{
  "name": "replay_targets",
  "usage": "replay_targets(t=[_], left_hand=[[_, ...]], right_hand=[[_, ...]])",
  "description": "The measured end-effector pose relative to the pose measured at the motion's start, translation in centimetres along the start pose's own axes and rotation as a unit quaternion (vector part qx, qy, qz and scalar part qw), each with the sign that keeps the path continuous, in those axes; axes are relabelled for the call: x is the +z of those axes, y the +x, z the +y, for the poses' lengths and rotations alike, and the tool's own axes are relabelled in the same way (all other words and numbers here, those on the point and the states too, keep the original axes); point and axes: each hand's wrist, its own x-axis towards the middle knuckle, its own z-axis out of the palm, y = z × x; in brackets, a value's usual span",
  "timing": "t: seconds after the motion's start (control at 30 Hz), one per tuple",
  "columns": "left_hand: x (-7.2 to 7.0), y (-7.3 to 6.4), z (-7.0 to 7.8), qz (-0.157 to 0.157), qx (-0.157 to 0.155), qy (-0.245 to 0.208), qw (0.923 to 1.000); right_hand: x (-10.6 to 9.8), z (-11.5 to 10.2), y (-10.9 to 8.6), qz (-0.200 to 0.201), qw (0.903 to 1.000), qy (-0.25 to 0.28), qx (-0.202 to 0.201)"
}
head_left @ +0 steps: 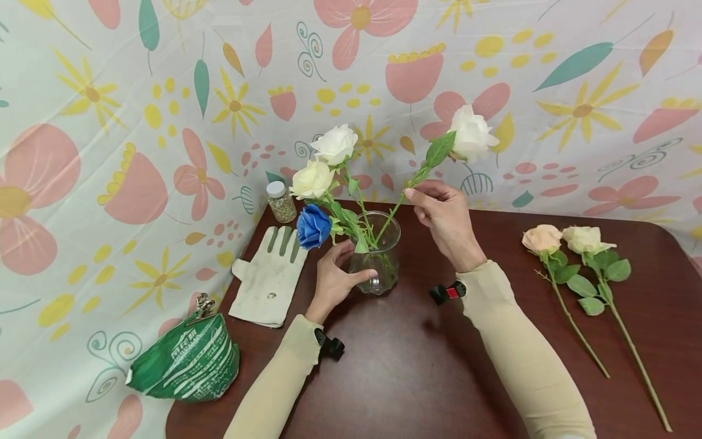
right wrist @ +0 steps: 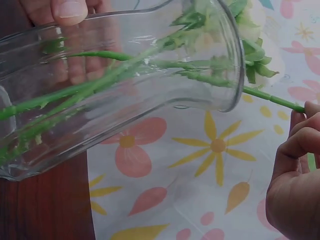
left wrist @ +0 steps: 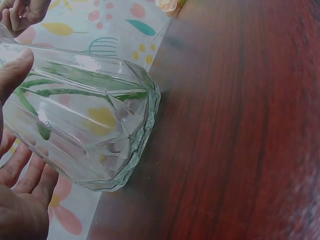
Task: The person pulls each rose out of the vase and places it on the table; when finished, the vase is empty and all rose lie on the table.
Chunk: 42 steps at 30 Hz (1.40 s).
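A clear glass vase [head_left: 388, 274] stands on the table, with my left hand [head_left: 333, 279] holding its side between thumb and fingers. Between the thumb and fingertips of my right hand [head_left: 445, 221] is the green stem of a white rose [head_left: 473, 134]. That stem runs down through the vase mouth and leans right. Leaning left out of the same vase are another white rose [head_left: 336, 144], a cream rose [head_left: 312, 179] and a blue rose [head_left: 314, 226]. Their crossing green stems [right wrist: 95, 85] show through the glass in the right wrist view.
A peach rose [head_left: 542, 238] and a cream rose [head_left: 585, 239] lie on the table [head_left: 384, 378] at right. At left are a work glove [head_left: 270, 292], a small lidded jar [head_left: 281, 204] and a green bag [head_left: 192, 363] with a metal clip. A floral cloth [head_left: 351, 91] hangs behind.
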Motion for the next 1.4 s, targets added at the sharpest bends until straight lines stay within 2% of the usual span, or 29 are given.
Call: replay_targets(t=[0.2,0.53,0.67,0.8,1.03,1.4], left_hand=[[0.0,0.1,-0.1,-0.001,-0.003,-0.004,1.0],[0.0,0.0,-0.1,-0.003,-0.006,-0.004,1.0],[0.0,-0.1,0.0,-0.004,-0.009,-0.003,0.9999],[0.0,-0.1,0.1,-0.003,-0.013,-0.004,0.9999],[0.0,0.0,0.1,0.0,-0.02,0.002,0.9998],[0.1,0.0,0.1,0.004,-0.022,0.006,0.9997]], right_hand=[[0.0,-0.7,-0.1,-0.001,0.9998,0.01,-0.016],[-0.4,-2.0,-0.5,0.021,0.9987,0.022,-0.042],[-0.6,-2.6,-0.7,0.024,0.9972,0.029,-0.064],[-0.7,-3.2,-0.9,0.029,0.9948,0.046,-0.086],[-0.8,-3.9,-0.9,0.063,0.9895,0.071,-0.109],[-1.4,-4.9,-1.4,0.075,0.9797,0.105,-0.153]])
